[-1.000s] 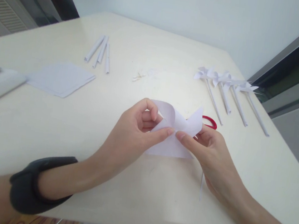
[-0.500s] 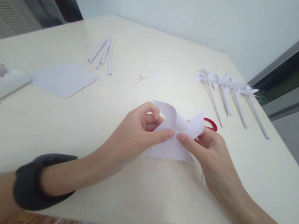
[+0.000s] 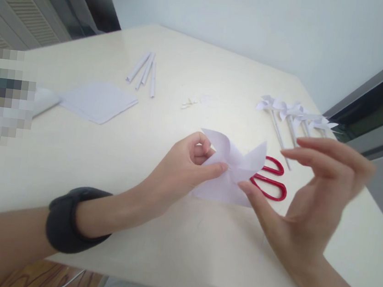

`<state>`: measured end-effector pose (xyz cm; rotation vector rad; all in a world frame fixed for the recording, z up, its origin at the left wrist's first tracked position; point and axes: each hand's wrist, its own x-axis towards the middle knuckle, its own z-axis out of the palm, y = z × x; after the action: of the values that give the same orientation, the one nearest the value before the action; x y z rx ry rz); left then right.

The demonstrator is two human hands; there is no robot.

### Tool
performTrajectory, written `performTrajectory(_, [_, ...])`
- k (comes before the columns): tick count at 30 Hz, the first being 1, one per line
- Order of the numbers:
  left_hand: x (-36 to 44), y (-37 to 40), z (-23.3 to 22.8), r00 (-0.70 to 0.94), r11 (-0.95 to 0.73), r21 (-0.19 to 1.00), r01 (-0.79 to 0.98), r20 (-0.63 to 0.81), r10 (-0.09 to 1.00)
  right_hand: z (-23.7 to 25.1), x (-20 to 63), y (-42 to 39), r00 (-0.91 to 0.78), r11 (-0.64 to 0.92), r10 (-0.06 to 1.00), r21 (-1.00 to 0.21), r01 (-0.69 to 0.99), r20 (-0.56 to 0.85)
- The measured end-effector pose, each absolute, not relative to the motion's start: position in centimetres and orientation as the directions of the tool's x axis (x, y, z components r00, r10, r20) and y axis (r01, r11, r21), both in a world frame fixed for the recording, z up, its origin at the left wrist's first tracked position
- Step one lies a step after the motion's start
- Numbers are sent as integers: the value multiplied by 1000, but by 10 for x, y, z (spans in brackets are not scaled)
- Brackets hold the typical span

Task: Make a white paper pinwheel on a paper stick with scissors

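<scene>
Two bare hands work over a cream table (image 3: 72,157) on a half-folded white paper pinwheel head (image 3: 231,171), which is lifted slightly at the table's middle, just in front of the person. The left hand (image 3: 181,174), with a dark band on its wrist, pinches the curled-in corners at the paper's centre between thumb and forefinger, apparently so that the folded flaps do not spring back. The right hand (image 3: 309,198) is spread wide and holds nothing; only its thumb tip meets the paper's lower right edge, while the other fingers are raised clear above it. Red-handled scissors (image 3: 270,182) lie just behind the paper, partly covered by it. Farther right, a row of finished pinwheels (image 3: 295,114) on rolled sticks lies side by side, set apart from the working area. On the far left lie a stack of square paper sheets (image 3: 99,101) and, beyond it, several rolled paper sticks (image 3: 144,69), with small paper scraps (image 3: 191,103) between the two groups.
</scene>
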<state>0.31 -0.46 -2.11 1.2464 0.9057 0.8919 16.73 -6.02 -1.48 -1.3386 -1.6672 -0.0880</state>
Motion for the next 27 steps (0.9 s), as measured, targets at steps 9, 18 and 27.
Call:
performTrajectory(9, [7,-7,-21,343,67,997,-40,-49,938,-32,146,-71,-490,599,608,43,799,625])
performTrajectory(18, [6,-5,-21,363,-1,998,-57,21,932,-24,147,-65,-304,582,594,-137,802,745])
performTrajectory(27, [6,-9,-19,346,-75,995,-65,93,934,-18,152,-61,31,370,816,-563,739,577])
